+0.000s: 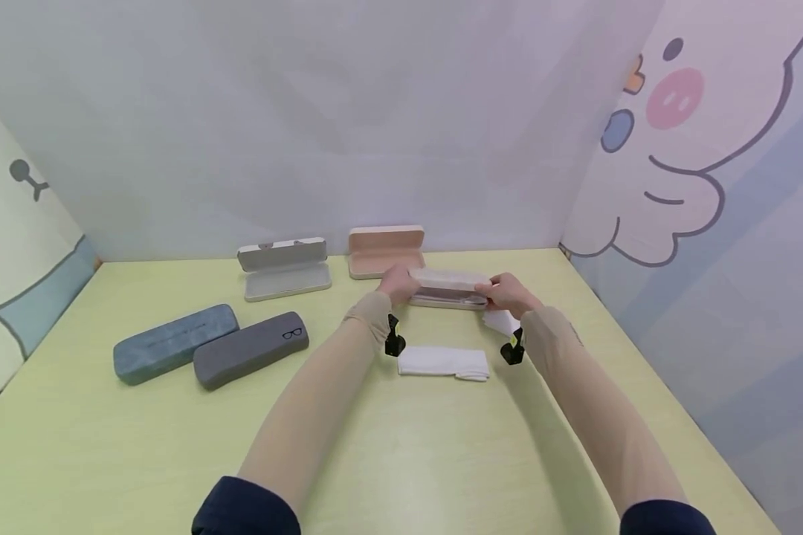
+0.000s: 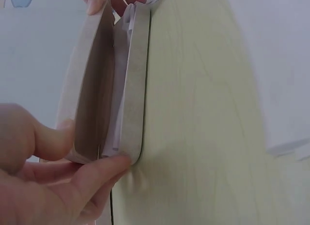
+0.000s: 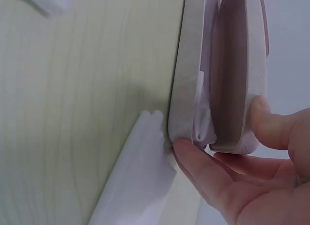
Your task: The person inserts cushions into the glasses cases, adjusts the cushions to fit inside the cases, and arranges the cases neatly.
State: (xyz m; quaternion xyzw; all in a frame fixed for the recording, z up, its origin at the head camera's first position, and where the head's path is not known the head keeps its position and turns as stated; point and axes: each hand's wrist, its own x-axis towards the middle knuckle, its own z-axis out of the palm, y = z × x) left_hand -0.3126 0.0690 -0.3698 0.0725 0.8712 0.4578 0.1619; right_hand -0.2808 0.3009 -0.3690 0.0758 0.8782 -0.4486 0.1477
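Note:
A pale beige glasses case (image 1: 450,280) lies on the table with its lid partly raised. Inside it is a folded white cloth (image 2: 119,89). My left hand (image 1: 398,284) holds the case's left end, thumb on the lid and a finger against the base. At the other end my right hand (image 1: 510,294) grips it likewise, its thumb (image 3: 261,120) on the lid's front edge. Whether anything lies under the cloth is hidden. Just beside the right hand is a white folded cloth (image 3: 138,171), partly covered in the head view.
Another folded white cloth (image 1: 443,362) lies in front of the case. Behind and to the left stand an opened pink case (image 1: 386,241) and an opened grey-white case (image 1: 288,281). Closed blue (image 1: 174,342) and grey (image 1: 250,353) cases lie at left. Printed fabric walls border the table.

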